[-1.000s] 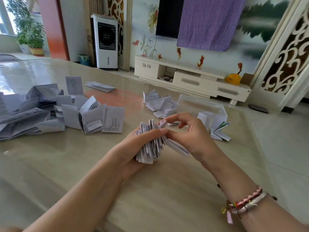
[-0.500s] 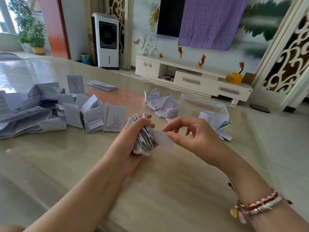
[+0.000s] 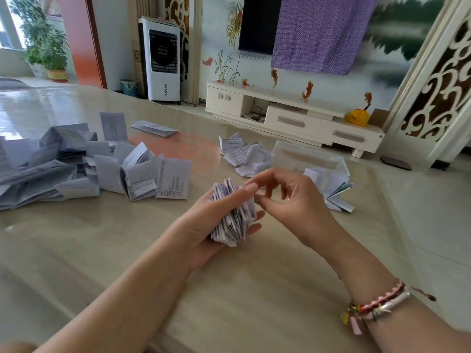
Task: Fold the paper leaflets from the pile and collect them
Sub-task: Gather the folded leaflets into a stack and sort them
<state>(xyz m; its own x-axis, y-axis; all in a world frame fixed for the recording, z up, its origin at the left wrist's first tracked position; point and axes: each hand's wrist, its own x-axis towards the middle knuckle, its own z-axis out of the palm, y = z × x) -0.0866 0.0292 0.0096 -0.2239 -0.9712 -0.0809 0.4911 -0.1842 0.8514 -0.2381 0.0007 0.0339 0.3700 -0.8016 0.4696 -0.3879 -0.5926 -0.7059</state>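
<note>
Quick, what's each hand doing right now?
Left hand: holding the bundle of folded leaflets.
Right hand: fingers curled beside the bundle; holding nothing I can see.
</note>
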